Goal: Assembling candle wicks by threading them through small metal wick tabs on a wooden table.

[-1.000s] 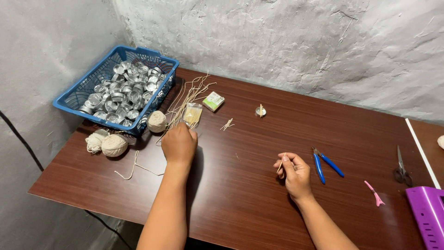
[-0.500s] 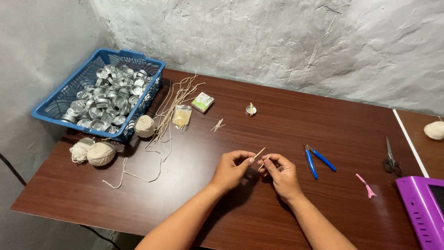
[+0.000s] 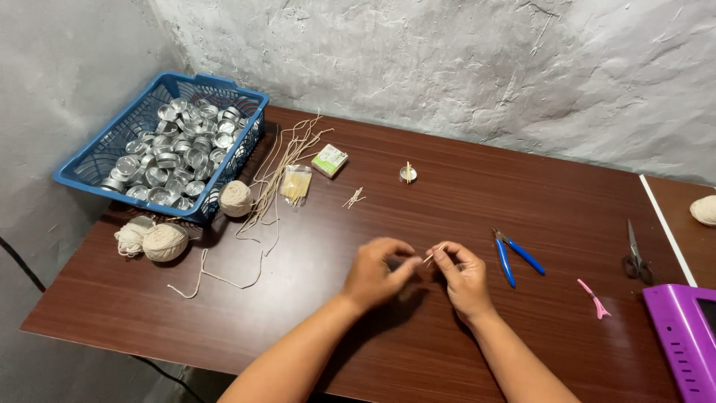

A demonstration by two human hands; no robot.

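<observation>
Both hands meet near the table's front edge, mid-table. Left hand (image 3: 377, 272) and right hand (image 3: 464, 277) pinch a thin pale wick (image 3: 432, 255) between fingertips; the other fingers are curled.

Progress, judged: early. 1 cup with an upright wick (image 3: 407, 173) stands toward the back edge. The blue basket (image 3: 88, 168) at the back left corner is full of bare metal cups (image 3: 173, 153); cut strings (image 3: 287, 160) lie beside it.

Hard to make out: whether the fingers also hold a metal tab. The purple device (image 3: 682, 339) is cut off at the right edge.
</observation>
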